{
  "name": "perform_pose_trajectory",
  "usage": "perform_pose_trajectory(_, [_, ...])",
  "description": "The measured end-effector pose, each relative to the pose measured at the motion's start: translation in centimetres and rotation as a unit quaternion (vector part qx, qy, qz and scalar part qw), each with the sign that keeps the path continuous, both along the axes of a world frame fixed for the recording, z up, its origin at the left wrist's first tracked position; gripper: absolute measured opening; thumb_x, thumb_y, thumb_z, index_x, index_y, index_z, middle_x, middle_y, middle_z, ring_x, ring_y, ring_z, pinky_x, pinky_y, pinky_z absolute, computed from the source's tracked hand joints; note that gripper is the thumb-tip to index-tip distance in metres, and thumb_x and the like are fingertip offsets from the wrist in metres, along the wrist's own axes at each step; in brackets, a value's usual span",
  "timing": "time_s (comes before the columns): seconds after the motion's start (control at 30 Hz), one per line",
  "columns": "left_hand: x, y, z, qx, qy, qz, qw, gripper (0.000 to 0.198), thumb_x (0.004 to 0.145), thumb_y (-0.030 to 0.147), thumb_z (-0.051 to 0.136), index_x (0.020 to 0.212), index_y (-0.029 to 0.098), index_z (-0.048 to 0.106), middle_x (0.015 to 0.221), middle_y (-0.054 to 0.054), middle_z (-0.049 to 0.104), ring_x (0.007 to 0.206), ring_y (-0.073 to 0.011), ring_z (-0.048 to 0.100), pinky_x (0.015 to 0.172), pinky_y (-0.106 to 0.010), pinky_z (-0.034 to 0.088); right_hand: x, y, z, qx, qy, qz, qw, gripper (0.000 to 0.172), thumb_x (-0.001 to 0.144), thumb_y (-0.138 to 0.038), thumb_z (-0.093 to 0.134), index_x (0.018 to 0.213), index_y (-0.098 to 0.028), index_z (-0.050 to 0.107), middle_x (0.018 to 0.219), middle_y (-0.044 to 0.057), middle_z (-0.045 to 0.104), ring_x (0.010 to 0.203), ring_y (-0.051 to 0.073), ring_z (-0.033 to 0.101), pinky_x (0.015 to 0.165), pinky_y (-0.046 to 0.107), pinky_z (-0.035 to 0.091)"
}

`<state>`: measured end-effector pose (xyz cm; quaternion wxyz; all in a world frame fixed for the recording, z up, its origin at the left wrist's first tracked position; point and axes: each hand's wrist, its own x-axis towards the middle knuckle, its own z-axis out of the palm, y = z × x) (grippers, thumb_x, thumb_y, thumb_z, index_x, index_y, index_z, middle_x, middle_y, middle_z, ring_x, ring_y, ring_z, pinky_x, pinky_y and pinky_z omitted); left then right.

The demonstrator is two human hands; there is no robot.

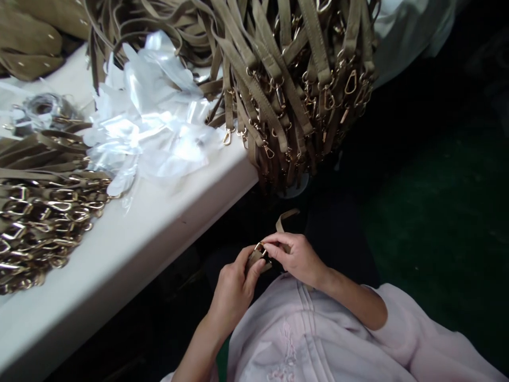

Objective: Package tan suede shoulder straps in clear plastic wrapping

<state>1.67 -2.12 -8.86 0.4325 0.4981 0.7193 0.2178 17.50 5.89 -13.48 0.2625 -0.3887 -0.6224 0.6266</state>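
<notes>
Near my camera, the left hand (234, 281) grips a tan strap (256, 257) between thumb and fingers, just off the table (175, 212); the right hand (299, 258) pinches its gold buckle (259, 247). Beyond, I see clear plastic pieces (151, 119) beside heaped straps (260, 74) with gold clasps.

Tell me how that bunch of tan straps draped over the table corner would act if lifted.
The bunch of tan straps would probably flop, since its straps bend and droop over the table corner. It may tangle, as the straps cross one another. The gold-colored clasps would likely swing, hanging from the strap ends.
</notes>
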Motion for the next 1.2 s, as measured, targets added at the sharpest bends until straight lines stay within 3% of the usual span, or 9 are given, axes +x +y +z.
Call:
perform_pose_trajectory(0.1, [0.3, -0.4, -0.4, 0.000, -0.054, 0.015, 0.998, 0.031, 0.096, 0.040, 0.050, 0.117, 0.022, 0.062, 0.064, 0.002, 0.059, 0.056, -0.0133, 0.052, 0.052, -0.022, 0.036, 0.6, 0.3, -0.5, -0.081, 0.030, 0.006, 0.996, 0.025, 0.091, -0.038, 0.061, 0.097, -0.017, 0.073, 0.071, 0.001, 0.065, 0.051, 0.009, 0.051, 0.045, 0.019, 0.039])
perform_pose_trajectory(0.27, [0.7, -0.9, -0.7, 0.054, -0.050, 0.019, 0.997, 0.024, 0.095, 0.032, 0.052, 0.115, 0.023, 0.063, 0.071, 0.000, 0.066, 0.055, -0.0111, 0.057, 0.052, -0.020, 0.045, 0.9, 0.3, -0.4, -0.193, 0.093, 0.020, 0.977, 0.034, 0.091, -0.046, 0.060, 0.106, -0.016, 0.069, 0.074, 0.000, 0.063, 0.041, 0.003, 0.044, 0.036, 0.016, 0.031])
perform_pose_trajectory(0.37, [0.8, -0.8, -0.9, 0.182, 0.010, -0.007, 0.983, 0.029, 0.091, 0.020, 0.059, 0.120, 0.025, 0.065, 0.087, -0.004, 0.074, 0.064, -0.0145, 0.068, 0.061, -0.023, 0.054, 0.9, 0.1, 0.6, -0.226, 0.137, 0.037, 0.964, 0.038, 0.092, -0.049, 0.058, 0.102, -0.014, 0.068, 0.073, 0.000, 0.062, 0.039, 0.002, 0.043, 0.035, 0.015, 0.027])
perform_pose_trajectory(0.47, [0.8, -0.6, -1.0, 0.325, 0.074, -0.050, 0.942, 0.047, 0.087, 0.008, 0.061, 0.129, 0.028, 0.062, 0.107, -0.008, 0.075, 0.086, -0.0198, 0.073, 0.076, -0.027, 0.059, 1.1, -0.1, 1.7, -0.245, 0.167, 0.031, 0.955, 0.043, 0.094, -0.053, 0.054, 0.087, -0.012, 0.066, 0.069, 0.000, 0.061, 0.038, 0.002, 0.042, 0.035, 0.015, 0.025])
perform_pose_trajectory(0.53, [1.0, -0.4, -1.0, 0.368, 0.109, -0.059, 0.922, 0.053, 0.086, 0.004, 0.061, 0.132, 0.030, 0.060, 0.109, -0.008, 0.074, 0.090, -0.0205, 0.073, 0.078, -0.028, 0.059, 1.3, -0.3, 2.3, -0.254, 0.176, 0.021, 0.951, 0.046, 0.095, -0.055, 0.051, 0.084, -0.012, 0.064, 0.068, 0.001, 0.062, 0.038, 0.002, 0.042, 0.035, 0.015, 0.025])
perform_pose_trajectory(0.77, [2.2, 0.5, -0.9, 0.401, 0.174, -0.047, 0.898, 0.060, 0.085, 0.002, 0.061, 0.138, 0.031, 0.054, 0.103, -0.007, 0.071, 0.084, -0.0173, 0.069, 0.076, -0.026, 0.056, 1.8, -0.2, 2.8, -0.264, 0.187, -0.014, 0.946, 0.034, 0.085, -0.046, 0.070, 0.093, -0.013, 0.066, 0.068, 0.001, 0.065, 0.040, 0.003, 0.043, 0.037, 0.015, 0.029])
perform_pose_trajectory(0.87, [1.8, 0.6, -0.8, 0.368, 0.159, -0.010, 0.916, 0.053, 0.087, 0.006, 0.059, 0.134, 0.030, 0.057, 0.100, -0.006, 0.069, 0.082, -0.0173, 0.067, 0.076, -0.028, 0.056, 2.8, 0.5, 2.7, -0.261, 0.192, -0.043, 0.945, 0.034, 0.083, -0.045, 0.072, 0.093, -0.013, 0.066, 0.066, 0.002, 0.065, 0.040, 0.004, 0.043, 0.036, 0.016, 0.027])
perform_pose_trajectory(1.0, [0.1, -0.2, -1.0, 0.325, 0.147, -0.014, 0.934, 0.044, 0.088, 0.011, 0.061, 0.127, 0.030, 0.064, 0.092, -0.006, 0.069, 0.077, -0.0185, 0.064, 0.070, -0.030, 0.051, 5.7, 2.1, 2.7, -0.212, 0.181, -0.145, 0.949, 0.032, 0.081, -0.043, 0.075, 0.092, -0.014, 0.066, 0.066, 0.002, 0.065, 0.040, 0.004, 0.041, 0.035, 0.016, 0.024])
perform_pose_trajectory(1.2, [-2.7, -2.1, -2.1, 0.375, 0.256, -0.057, 0.889, 0.059, 0.084, 0.004, 0.062, 0.135, 0.034, 0.057, 0.094, -0.007, 0.072, 0.077, -0.0199, 0.064, 0.076, -0.036, 0.045, 10.2, 3.0, 3.0, -0.142, 0.145, -0.258, 0.945, 0.027, 0.077, -0.038, 0.079, 0.089, -0.017, 0.067, 0.068, 0.002, 0.064, 0.041, 0.004, 0.039, 0.033, 0.016, 0.023])
